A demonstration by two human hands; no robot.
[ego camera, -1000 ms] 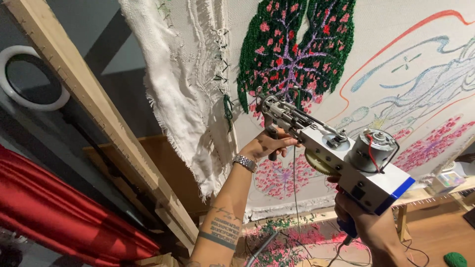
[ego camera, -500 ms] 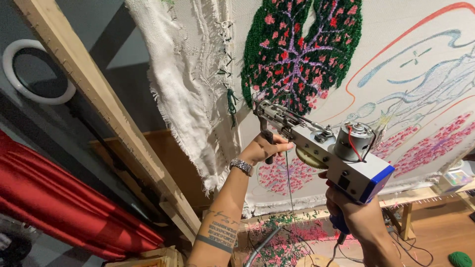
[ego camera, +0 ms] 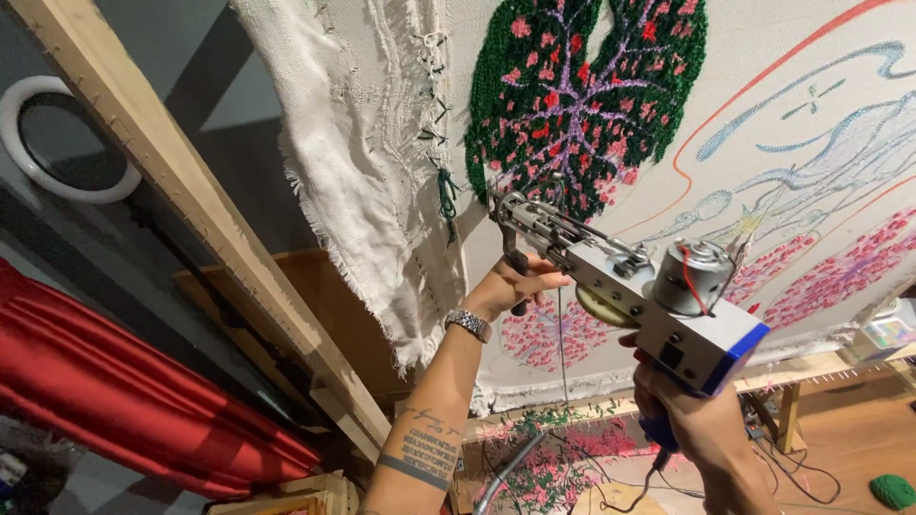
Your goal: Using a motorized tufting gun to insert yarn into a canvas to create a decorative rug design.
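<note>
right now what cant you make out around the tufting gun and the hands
Head view only:
- Needle tip of the tufting gun: too small against the cloth.
- Right hand: its grip is hidden behind the gun body.
- Left hand: palm faces away.
- Green yarn ball: cut by the edge.

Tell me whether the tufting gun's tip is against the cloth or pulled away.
Against it: the tufting gun points its tip into the green patch on the stretched cloth.

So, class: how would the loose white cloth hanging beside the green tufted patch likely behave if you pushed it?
The white cloth would probably be floppy: it hangs in folds from the wooden frame. Likely light, since it looks thin. Its frayed edge might shed threads or snag.
</note>
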